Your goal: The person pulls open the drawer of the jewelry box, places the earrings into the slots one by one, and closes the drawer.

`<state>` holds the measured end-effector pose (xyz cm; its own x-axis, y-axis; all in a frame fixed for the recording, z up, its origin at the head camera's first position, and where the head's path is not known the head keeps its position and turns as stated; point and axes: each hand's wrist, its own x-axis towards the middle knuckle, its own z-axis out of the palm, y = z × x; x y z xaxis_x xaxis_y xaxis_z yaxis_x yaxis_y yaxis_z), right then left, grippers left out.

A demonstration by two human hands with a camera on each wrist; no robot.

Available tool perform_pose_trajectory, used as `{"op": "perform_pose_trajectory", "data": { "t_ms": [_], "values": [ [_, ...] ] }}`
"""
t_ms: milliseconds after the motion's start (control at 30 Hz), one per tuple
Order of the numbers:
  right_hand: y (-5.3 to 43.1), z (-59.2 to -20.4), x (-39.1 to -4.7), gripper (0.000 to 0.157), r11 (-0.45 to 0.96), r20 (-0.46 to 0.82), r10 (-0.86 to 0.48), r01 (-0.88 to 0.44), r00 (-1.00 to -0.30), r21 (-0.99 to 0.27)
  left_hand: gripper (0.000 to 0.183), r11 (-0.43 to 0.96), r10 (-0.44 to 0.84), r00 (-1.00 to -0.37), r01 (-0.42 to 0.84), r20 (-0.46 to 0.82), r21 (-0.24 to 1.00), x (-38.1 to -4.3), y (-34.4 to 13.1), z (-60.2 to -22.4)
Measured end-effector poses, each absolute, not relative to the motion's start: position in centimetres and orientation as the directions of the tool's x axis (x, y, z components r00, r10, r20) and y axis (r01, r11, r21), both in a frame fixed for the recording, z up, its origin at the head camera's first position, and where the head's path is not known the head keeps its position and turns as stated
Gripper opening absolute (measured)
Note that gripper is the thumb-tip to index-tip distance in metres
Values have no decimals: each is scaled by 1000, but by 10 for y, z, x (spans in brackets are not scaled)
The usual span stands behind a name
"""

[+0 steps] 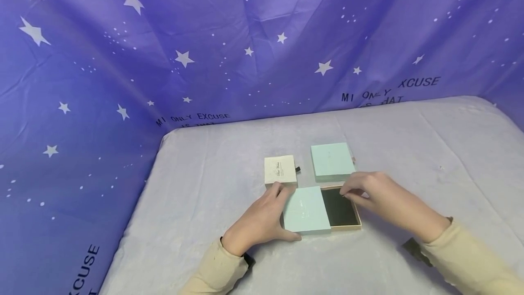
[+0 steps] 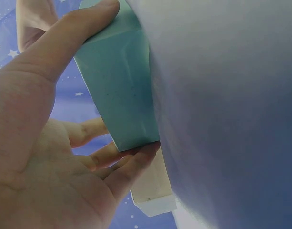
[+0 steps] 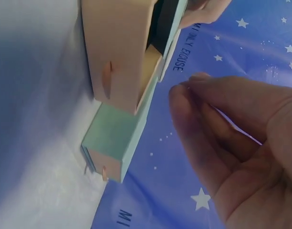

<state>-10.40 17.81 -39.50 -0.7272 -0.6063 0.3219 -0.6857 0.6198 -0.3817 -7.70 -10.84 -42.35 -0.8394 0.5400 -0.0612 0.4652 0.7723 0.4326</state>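
In the head view a mint-green drawer box (image 1: 306, 211) lies on the bed-like surface. Its dark-lined drawer (image 1: 341, 208) is slid partway out to the right. My left hand (image 1: 264, 215) grips the box's sleeve from the left, thumb along the near side and fingers at the far side. Above the drawer's right part is my right hand (image 1: 378, 197), thumb and fingertips brought together. In the right wrist view those fingertips (image 3: 184, 90) meet apart from the drawer's pink front (image 3: 119, 57); no object shows between them, though something tiny could be hidden.
Behind the left hand's fingers stands a small cream box (image 1: 280, 170) with a black pull tab. A second mint-green box (image 1: 332, 160), closed, lies farther back to its right. The pale cloth surface (image 1: 213, 185) meets a purple star-print curtain (image 1: 245, 49).
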Motion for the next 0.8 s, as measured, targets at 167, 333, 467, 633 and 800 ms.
{"op": "perform_pose_trajectory", "data": {
  "t_ms": [167, 333, 467, 633, 800],
  "values": [
    [173, -398, -104, 20, 565, 331, -660, -736, -675, -373, 105, 772, 541, -839, 470, -55, 428, -77, -109, -423],
    [168, -400, -103, 21, 558, 293, -685, -738, -667, -379, 105, 771, 541, -839, 468, -56, 432, -77, -109, -423],
    [164, -403, -102, 20, 561, 271, -693, -736, -668, -379, 105, 770, 541, -839, 468, -55, 434, -77, -108, -423],
    [162, -407, -102, 21, 568, 248, -700, -732, -670, -376, 104, 771, 541, -839, 468, -56, 433, -78, -108, -423],
    [161, -411, -102, 27, 579, 235, -701, -729, -674, -365, 104, 773, 540, -840, 466, -59, 431, -78, -108, -423]
  ]
}}
